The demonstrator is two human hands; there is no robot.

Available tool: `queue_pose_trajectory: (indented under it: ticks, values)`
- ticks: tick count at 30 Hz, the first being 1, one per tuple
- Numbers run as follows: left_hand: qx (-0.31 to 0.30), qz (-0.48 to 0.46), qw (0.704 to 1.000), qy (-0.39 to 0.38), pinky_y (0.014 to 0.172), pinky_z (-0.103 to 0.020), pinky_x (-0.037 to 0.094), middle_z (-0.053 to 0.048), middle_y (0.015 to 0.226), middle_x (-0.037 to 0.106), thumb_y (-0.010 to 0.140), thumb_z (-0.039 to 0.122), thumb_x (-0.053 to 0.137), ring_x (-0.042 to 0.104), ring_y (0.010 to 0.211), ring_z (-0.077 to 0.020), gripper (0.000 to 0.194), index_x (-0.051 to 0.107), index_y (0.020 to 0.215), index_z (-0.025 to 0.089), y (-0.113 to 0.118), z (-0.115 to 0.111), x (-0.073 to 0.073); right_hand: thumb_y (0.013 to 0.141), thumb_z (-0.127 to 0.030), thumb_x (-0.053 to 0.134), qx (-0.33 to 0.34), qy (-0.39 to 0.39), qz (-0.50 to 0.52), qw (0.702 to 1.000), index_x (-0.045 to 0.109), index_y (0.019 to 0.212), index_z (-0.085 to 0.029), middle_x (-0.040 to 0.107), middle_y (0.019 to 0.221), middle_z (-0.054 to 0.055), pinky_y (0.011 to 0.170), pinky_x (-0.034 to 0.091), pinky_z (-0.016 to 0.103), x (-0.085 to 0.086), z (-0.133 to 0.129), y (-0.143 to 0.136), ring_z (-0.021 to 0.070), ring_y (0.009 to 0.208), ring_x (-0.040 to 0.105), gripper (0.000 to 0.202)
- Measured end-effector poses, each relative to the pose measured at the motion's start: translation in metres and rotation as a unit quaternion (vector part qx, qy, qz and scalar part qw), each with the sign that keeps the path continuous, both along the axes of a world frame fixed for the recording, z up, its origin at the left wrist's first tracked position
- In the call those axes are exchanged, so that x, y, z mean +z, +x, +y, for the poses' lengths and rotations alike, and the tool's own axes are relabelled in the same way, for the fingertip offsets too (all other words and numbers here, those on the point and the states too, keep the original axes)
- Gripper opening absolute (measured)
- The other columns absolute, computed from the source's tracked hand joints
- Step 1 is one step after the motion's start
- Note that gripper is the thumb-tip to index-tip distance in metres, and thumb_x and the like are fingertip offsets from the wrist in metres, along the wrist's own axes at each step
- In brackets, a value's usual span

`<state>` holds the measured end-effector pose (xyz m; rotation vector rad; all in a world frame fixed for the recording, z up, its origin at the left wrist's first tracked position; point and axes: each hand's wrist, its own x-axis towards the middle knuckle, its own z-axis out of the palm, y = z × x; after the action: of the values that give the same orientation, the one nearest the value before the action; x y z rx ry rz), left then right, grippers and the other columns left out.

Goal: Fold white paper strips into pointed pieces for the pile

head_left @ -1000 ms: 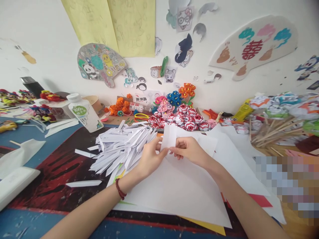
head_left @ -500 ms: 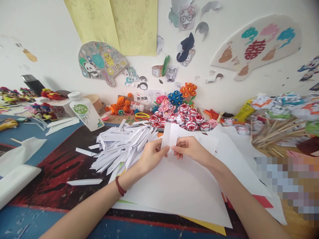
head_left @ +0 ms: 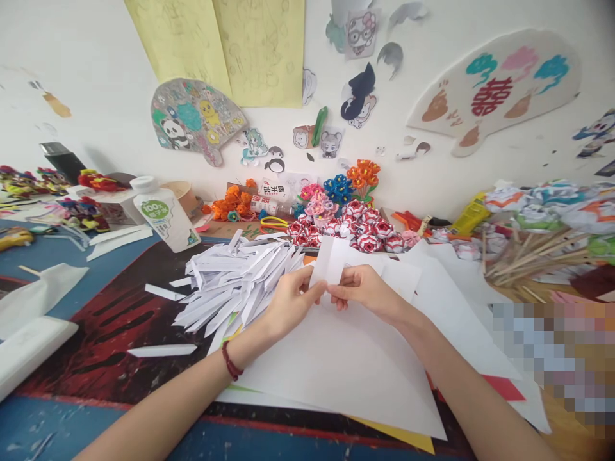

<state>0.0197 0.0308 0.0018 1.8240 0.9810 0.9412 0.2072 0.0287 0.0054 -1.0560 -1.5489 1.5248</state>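
Note:
A small piece of white paper (head_left: 330, 259) with a lengthwise crease stands upright between my hands. My left hand (head_left: 294, 296) pinches its lower left side between thumb and fingers. On the other side, my right hand (head_left: 361, 289) grips the lower right edge, its thumb close to the left thumb and its other fingers curled behind. Beneath both hands lie large white paper sheets (head_left: 346, 371). A heap of folded white paper strips (head_left: 240, 275) spreads just left of my left hand, and one loose strip (head_left: 163, 351) lies apart on the dark mat (head_left: 106, 339).
Behind my hands sit red-and-white flowers (head_left: 368, 234) and blue flowers (head_left: 337, 191). A white bottle (head_left: 166, 214) stands tilted in view at the left. Thin wooden sticks (head_left: 533, 256) are bundled at the right. The wall (head_left: 269, 141) closes off the back.
My right thumb has shifted slightly left toward the left thumb along the paper's lower edge. The paper stays in both hands, and the heap of strips looks the same.

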Motion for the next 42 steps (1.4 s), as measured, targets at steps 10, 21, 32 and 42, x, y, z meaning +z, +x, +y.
queue_pose_trajectory:
  ticks: [10,21,32,42]
  values:
    - [-0.003,-0.059,0.997,-0.055,0.055,-0.023,0.038,-0.003,0.069,0.063,0.085,0.032,0.055,0.056,0.062,-0.0128,0.021,0.063,0.082,0.013,0.002,0.001,-0.002,0.068,-0.043,0.076,0.003,-0.016,0.014,1.000,0.071,0.081,-0.010,0.067,0.068,0.006,0.057,0.051,0.028,0.002,-0.002,-0.005,0.0142,0.057,0.061,0.036]
    - [0.024,-0.069,0.996,-0.053,0.055,-0.024,0.038,-0.001,0.063,0.060,0.084,0.033,0.056,0.055,0.059,-0.0132,0.022,0.060,0.073,0.015,0.002,0.000,-0.003,0.066,-0.047,0.076,0.001,-0.033,0.034,0.999,0.071,0.080,-0.010,0.069,0.069,0.007,0.057,0.052,0.029,-0.001,-0.007,-0.012,0.0165,0.058,0.065,0.039]
    - [0.028,-0.064,0.997,-0.015,0.057,-0.024,0.038,-0.001,0.065,0.059,0.087,0.035,0.054,0.053,0.060,-0.0122,0.023,0.060,0.076,0.015,0.002,-0.001,-0.001,0.068,-0.045,0.075,-0.020,-0.030,0.049,0.998,0.071,0.076,-0.010,0.068,0.067,0.006,0.055,0.050,0.027,0.002,-0.008,-0.015,0.0141,0.055,0.063,0.035]
    - [0.028,-0.028,0.999,0.020,0.057,-0.024,0.039,-0.002,0.068,0.060,0.088,0.033,0.051,0.054,0.062,-0.0130,0.023,0.059,0.076,0.015,0.001,-0.003,0.006,0.079,-0.047,0.064,-0.004,0.029,0.007,1.000,0.069,0.076,-0.011,0.069,0.071,0.008,0.057,0.054,0.029,0.008,-0.009,-0.010,0.0167,0.059,0.066,0.037]
